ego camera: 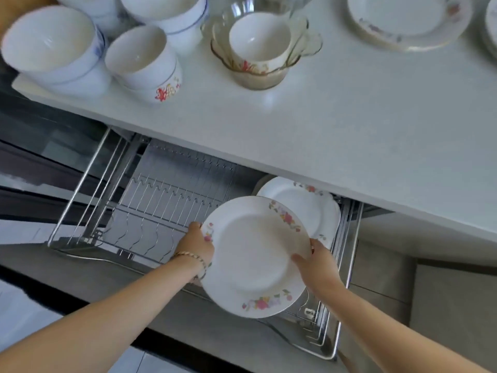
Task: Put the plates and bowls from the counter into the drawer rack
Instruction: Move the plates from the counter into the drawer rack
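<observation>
Over drawer rack [166, 200], left hand [197, 244], right hand [316, 265] gripping plate [255, 257] edges

At far left a dark glossy panel [40, 146] (reflective, streaked with pale light), below it pale floor tiles [24, 310], at lower right matte grey cabinet fronts [451, 300] split by thin seams, and in the top left corner a sliver of brown wood [16, 12].
</observation>
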